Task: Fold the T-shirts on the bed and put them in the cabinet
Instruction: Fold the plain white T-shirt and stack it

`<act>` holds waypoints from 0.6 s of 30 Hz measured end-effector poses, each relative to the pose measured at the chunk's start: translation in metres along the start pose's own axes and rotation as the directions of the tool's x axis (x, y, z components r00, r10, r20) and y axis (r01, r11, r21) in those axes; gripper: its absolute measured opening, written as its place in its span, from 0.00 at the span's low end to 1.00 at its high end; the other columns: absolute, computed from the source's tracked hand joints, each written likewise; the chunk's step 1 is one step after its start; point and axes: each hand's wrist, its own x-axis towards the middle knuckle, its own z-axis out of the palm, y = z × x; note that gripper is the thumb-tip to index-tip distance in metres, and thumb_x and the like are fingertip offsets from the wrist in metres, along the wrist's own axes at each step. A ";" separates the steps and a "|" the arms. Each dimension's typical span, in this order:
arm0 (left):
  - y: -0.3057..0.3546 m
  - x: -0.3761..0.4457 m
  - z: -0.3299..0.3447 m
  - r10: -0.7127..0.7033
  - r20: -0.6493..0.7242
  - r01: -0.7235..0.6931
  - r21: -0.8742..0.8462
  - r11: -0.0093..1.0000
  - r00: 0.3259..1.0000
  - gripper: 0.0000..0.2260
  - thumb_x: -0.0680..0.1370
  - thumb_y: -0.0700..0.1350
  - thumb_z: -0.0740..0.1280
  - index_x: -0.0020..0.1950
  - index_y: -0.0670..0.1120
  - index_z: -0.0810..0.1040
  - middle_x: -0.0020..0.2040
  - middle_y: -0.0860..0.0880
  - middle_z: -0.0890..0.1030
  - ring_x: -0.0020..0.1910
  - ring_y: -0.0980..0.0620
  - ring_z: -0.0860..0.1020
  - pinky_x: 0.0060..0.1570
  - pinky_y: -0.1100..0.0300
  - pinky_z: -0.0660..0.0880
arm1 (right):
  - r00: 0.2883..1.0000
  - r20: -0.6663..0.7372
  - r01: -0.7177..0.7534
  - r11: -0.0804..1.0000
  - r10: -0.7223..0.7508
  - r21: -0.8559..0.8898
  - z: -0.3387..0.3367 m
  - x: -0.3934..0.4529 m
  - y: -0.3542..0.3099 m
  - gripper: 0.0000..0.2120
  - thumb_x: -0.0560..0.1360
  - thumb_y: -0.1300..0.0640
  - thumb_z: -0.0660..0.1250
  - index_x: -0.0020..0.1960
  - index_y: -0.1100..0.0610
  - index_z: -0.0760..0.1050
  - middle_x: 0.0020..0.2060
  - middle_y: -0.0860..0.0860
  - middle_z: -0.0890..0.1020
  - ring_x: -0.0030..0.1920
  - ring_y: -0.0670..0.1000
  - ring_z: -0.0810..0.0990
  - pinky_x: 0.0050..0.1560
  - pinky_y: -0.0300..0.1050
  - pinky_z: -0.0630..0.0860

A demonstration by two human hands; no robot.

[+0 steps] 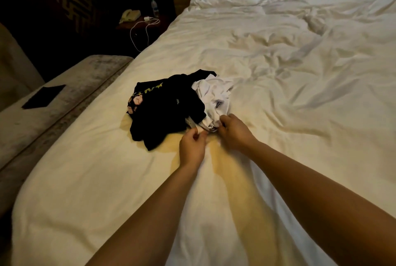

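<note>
Both hands, left (pixel 192 144) and right (pixel 232 129), pinching hem of crumpled white cotton T-shirt (pixel 214 99), tangled with crumpled black printed T-shirt (pixel 165 111) near left edge of white-sheeted bed (pixel 278 68). Risk: lifting drags black one along, possibly off that edge.

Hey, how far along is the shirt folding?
Nothing looks folded: the black shirt and white shirt lie crumpled on the bed. The left hand and right hand pinch the white shirt's edge. Folding both and storing them remains; no cabinet shows.
</note>
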 end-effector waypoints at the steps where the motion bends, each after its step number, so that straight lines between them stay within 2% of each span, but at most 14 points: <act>1: 0.000 -0.007 0.003 0.012 0.000 -0.012 0.000 1.000 1.000 0.11 0.79 0.47 0.69 0.47 0.38 0.78 0.44 0.37 0.81 0.39 0.43 0.76 0.39 0.56 0.69 | 1.000 -0.017 -0.008 1.000 0.008 0.019 -0.001 -0.006 0.004 0.09 0.81 0.57 0.60 0.44 0.60 0.70 0.43 0.56 0.72 0.41 0.55 0.72 0.39 0.48 0.63; 2: 0.000 -0.015 0.005 0.031 -0.002 -0.031 0.003 1.000 1.000 0.11 0.80 0.47 0.69 0.46 0.39 0.77 0.43 0.38 0.81 0.41 0.42 0.77 0.40 0.55 0.70 | 0.999 -0.025 -0.033 0.998 0.035 0.059 -0.004 -0.014 0.007 0.09 0.81 0.57 0.60 0.45 0.62 0.71 0.43 0.57 0.73 0.42 0.56 0.72 0.40 0.49 0.63; 4: 0.005 -0.036 0.011 0.083 0.003 -0.083 0.014 0.996 0.997 0.09 0.80 0.47 0.68 0.42 0.45 0.76 0.40 0.43 0.79 0.40 0.45 0.77 0.41 0.55 0.71 | 0.992 -0.085 -0.080 0.980 0.096 0.181 -0.014 -0.035 0.012 0.11 0.82 0.57 0.59 0.46 0.63 0.73 0.42 0.58 0.77 0.42 0.55 0.75 0.42 0.49 0.68; 7: 0.017 -0.073 0.019 0.184 -0.003 -0.184 0.024 0.983 0.983 0.07 0.80 0.46 0.69 0.43 0.45 0.76 0.44 0.47 0.79 0.43 0.50 0.77 0.46 0.55 0.72 | 0.954 -0.149 -0.181 0.898 0.259 0.401 -0.030 -0.073 0.024 0.11 0.82 0.57 0.59 0.45 0.62 0.75 0.39 0.55 0.81 0.39 0.51 0.77 0.40 0.46 0.71; 9: 0.029 -0.103 0.023 0.215 0.015 -0.215 -0.010 0.976 0.976 0.05 0.80 0.44 0.69 0.48 0.44 0.78 0.48 0.50 0.79 0.47 0.55 0.77 0.49 0.63 0.72 | 0.916 -0.169 -0.206 0.788 0.364 0.580 -0.043 -0.104 0.029 0.11 0.81 0.59 0.59 0.45 0.62 0.76 0.39 0.59 0.83 0.39 0.53 0.80 0.39 0.46 0.74; 11: 0.040 -0.138 0.027 0.229 0.069 -0.224 -0.080 0.971 0.971 0.03 0.80 0.43 0.68 0.53 0.46 0.78 0.51 0.58 0.78 0.49 0.66 0.75 0.51 0.74 0.69 | 0.864 -0.166 -0.227 0.662 0.475 0.714 -0.055 -0.139 0.032 0.12 0.82 0.60 0.57 0.46 0.62 0.76 0.40 0.64 0.83 0.38 0.58 0.82 0.38 0.48 0.76; 12: 0.040 -0.154 0.029 0.232 0.095 -0.220 -0.116 0.968 0.968 0.04 0.80 0.43 0.68 0.54 0.48 0.78 0.52 0.60 0.78 0.50 0.69 0.75 0.51 0.75 0.69 | 0.832 -0.145 -0.247 0.591 0.536 0.768 -0.059 -0.156 0.033 0.12 0.82 0.61 0.56 0.46 0.62 0.76 0.41 0.64 0.83 0.39 0.60 0.82 0.39 0.51 0.77; 15: 0.036 -0.204 0.037 0.146 0.188 -0.123 -0.129 0.984 0.971 0.04 0.80 0.46 0.68 0.53 0.50 0.81 0.50 0.57 0.81 0.49 0.64 0.78 0.49 0.65 0.74 | 0.728 -0.061 -0.288 0.385 0.683 0.877 -0.068 -0.210 0.039 0.14 0.82 0.60 0.55 0.49 0.64 0.77 0.42 0.64 0.84 0.41 0.65 0.83 0.37 0.51 0.76; 16: 0.033 -0.217 0.039 0.113 0.208 -0.087 -0.127 0.988 0.972 0.02 0.80 0.46 0.69 0.49 0.49 0.80 0.46 0.55 0.82 0.45 0.63 0.78 0.46 0.62 0.74 | 0.696 -0.042 -0.285 0.329 0.717 0.900 -0.069 -0.227 0.040 0.14 0.82 0.59 0.55 0.49 0.64 0.77 0.41 0.63 0.84 0.41 0.64 0.82 0.36 0.49 0.75; 18: 0.034 -0.242 0.038 0.081 0.214 -0.055 -0.125 0.991 0.973 0.07 0.79 0.46 0.70 0.40 0.49 0.78 0.40 0.52 0.81 0.39 0.59 0.78 0.41 0.59 0.73 | 0.644 0.011 -0.251 0.198 0.765 0.948 -0.074 -0.261 0.038 0.14 0.82 0.58 0.55 0.48 0.62 0.77 0.39 0.61 0.83 0.38 0.61 0.80 0.34 0.48 0.76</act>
